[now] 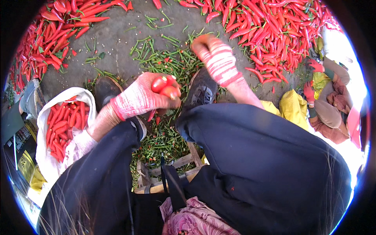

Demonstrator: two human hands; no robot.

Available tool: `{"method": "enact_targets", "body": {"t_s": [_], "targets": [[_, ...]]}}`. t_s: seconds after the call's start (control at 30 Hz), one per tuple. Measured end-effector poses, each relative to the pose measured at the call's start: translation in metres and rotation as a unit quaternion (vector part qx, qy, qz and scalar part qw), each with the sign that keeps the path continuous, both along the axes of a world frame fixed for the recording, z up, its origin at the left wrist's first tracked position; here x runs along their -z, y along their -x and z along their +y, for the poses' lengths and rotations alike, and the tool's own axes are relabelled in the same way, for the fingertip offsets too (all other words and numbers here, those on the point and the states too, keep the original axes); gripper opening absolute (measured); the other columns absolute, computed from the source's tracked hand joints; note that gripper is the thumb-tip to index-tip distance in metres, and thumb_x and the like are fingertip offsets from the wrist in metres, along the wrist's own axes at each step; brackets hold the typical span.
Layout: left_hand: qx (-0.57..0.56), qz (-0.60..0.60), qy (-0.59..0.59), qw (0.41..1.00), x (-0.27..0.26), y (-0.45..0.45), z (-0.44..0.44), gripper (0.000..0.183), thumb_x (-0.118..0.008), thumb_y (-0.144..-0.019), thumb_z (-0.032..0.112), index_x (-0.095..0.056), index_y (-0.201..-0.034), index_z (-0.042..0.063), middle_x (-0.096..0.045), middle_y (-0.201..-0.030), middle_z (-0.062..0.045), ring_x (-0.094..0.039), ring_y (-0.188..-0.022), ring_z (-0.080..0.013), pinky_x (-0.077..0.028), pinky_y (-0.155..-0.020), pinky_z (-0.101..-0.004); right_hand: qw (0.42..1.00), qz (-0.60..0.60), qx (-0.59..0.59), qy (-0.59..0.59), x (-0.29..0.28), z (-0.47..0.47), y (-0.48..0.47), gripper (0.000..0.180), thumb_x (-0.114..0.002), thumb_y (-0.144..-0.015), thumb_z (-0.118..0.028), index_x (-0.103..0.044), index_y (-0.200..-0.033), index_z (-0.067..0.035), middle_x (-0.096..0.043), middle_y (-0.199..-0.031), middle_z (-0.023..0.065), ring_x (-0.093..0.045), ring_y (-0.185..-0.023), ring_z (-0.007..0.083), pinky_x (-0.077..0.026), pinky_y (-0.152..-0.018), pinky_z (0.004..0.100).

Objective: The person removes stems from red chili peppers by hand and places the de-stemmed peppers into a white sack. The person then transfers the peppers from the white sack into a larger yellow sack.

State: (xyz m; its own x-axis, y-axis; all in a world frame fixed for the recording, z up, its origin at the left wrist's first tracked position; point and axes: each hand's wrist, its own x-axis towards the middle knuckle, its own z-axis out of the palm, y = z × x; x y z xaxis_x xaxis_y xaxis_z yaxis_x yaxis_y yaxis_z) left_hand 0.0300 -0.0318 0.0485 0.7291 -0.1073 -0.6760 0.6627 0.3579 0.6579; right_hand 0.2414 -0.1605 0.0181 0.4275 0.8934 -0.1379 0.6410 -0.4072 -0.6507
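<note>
My left hand (pixel 144 95), in a red-and-white knitted glove, is closed around several red chili peppers (pixel 166 85). Their pale, stemless ends point up out of the fist. Farther forward and to the right, my right hand (pixel 216 57) wears a matching glove. Its curled fingers are blurred, so whether they pinch anything is hidden. Beneath both hands, green chili stems (pixel 167 61) litter the ground between my shoes. On the left, a white sack (pixel 41 117) stands with its mouth wide, holding red chilies without stems (pixel 63 123).
A large heap of red chilies with stems (pixel 270 32) lies ahead on the right, another heap (pixel 53 35) ahead on the left. Wooden stool parts (pixel 182 161) show between my legs. At right sits a co-worker in red gloves (pixel 310 91), near a yellow sack (pixel 293 107).
</note>
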Motion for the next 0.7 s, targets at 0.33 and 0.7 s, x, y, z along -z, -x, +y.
{"method": "enact_targets", "body": {"t_s": [0.33, 0.7], "targets": [[-0.359, -0.015, 0.078, 0.93, 0.049, 0.015, 0.004, 0.022, -0.074, -0.089, 0.015, -0.062, -0.105, 0.007, -0.07, -0.099, -0.01, -0.071, -0.097, -0.0279, -0.058, -0.085, -0.0427, 0.943, -0.243, -0.125, 0.189, 0.052, 0.02, -0.058, 0.031, -0.067, -0.086, -0.024, -0.065, -0.109, -0.004, -0.068, -0.099, 0.0226, -0.065, -0.096, 0.0397, -0.05, -0.085, 0.0495], [-0.227, -0.04, 0.057, 0.972, 0.019, -0.022, 0.003, 0.035, -0.072, -0.09, 0.021, -0.056, -0.115, 0.002, -0.065, -0.096, -0.005, -0.064, -0.079, -0.0132, -0.052, -0.072, -0.0287, 0.926, 0.352, 0.123, -0.063, -0.009, 0.021, 0.042, 0.028, -0.066, -0.092, -0.023, -0.069, -0.105, 0.001, -0.072, -0.086, 0.0113, -0.066, -0.083, 0.015, -0.052, -0.077, 0.0339]]}}
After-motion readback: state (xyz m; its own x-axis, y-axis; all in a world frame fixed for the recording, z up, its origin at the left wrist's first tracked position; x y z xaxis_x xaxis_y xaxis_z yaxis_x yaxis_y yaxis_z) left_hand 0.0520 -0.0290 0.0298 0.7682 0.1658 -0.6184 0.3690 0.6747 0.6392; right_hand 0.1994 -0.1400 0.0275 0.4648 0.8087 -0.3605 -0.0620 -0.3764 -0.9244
